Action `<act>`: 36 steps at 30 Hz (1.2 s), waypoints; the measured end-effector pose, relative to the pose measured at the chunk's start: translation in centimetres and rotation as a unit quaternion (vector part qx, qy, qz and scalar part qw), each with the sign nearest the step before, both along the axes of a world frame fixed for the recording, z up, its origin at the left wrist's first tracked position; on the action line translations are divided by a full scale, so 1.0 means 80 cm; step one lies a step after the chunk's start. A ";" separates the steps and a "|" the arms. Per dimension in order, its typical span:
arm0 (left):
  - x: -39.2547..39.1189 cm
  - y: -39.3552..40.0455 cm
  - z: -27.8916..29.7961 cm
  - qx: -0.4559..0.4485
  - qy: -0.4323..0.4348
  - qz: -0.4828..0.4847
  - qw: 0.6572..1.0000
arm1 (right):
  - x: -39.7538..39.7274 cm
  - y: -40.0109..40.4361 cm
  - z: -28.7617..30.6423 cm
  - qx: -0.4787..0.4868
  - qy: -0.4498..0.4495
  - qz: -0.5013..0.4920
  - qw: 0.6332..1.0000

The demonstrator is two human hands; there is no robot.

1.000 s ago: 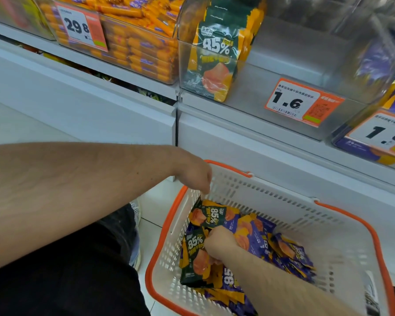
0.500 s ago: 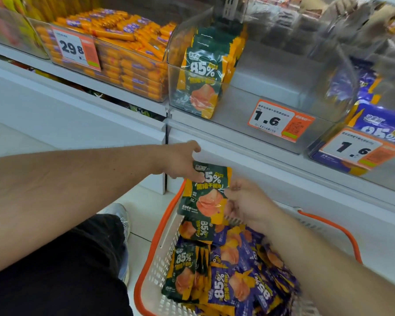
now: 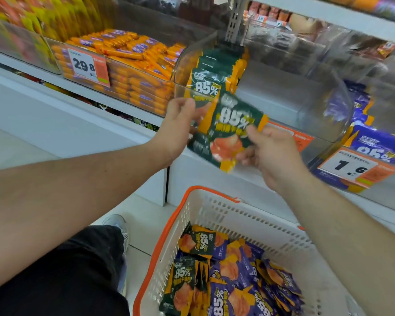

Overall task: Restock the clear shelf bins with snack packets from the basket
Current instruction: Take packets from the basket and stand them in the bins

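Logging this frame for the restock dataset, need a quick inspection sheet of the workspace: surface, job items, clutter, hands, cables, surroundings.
Surface: white shelf, bare patch inside the clear bin.
Job's things: green 85% packet held in front of that bin; a row of matching packets stands at the bin's left end; orange-rimmed basket on the floor holds green and purple packets.
Clutter: nothing seen.
Grippers: left hand and right hand both pinch the held packet.
Cables: nothing seen.
Surroundings: orange snack bars in the left bin, purple packets in the right bin, orange price tags.

Held green packet (image 3: 224,131) reads "85%"; price tag (image 3: 354,168) "1.6".
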State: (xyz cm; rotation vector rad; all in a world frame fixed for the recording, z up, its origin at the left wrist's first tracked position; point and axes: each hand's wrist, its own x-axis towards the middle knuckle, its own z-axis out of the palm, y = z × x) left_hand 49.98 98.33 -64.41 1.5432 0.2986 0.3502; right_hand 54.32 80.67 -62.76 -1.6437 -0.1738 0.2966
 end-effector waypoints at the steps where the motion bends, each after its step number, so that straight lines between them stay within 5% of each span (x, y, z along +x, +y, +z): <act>1: 0.002 0.001 0.000 0.000 -0.007 0.018 1.000 | 0.004 0.007 0.017 0.039 -0.007 -0.006 0.999; 7: 0.004 0.000 -0.015 0.053 -0.002 0.002 0.999 | 0.051 0.043 0.093 0.177 -0.001 -0.047 0.983; 19: -0.003 -0.012 -0.026 0.130 0.001 -0.029 0.991 | 0.094 0.117 0.085 -0.069 0.046 0.054 0.995; 21: -0.004 -0.012 -0.028 0.147 0.004 -0.038 0.988 | 0.093 0.121 0.086 -0.172 0.040 0.077 0.981; 25: -0.006 -0.012 -0.034 0.168 0.045 -0.077 0.982 | 0.100 0.112 0.085 -0.446 -0.043 0.102 0.888; 29: -0.005 -0.012 -0.045 0.234 0.117 -0.133 0.956 | 0.092 0.091 0.072 -0.502 -0.199 0.017 0.842; 31: -0.006 -0.012 -0.051 0.270 0.157 -0.176 0.933 | 0.081 0.075 0.053 -0.434 -0.403 -0.066 0.803; 33: -0.009 -0.012 -0.056 0.328 0.202 -0.243 0.890 | 0.056 0.059 0.030 -0.281 -0.600 -0.046 0.748; 35: -0.016 -0.012 -0.059 0.395 0.232 -0.306 0.834 | 0.032 0.043 -0.010 -0.184 -0.649 0.019 0.738; 36: -0.019 -0.014 -0.061 0.420 0.241 -0.327 0.812 | 0.020 0.035 -0.032 -0.167 -0.621 0.033 0.765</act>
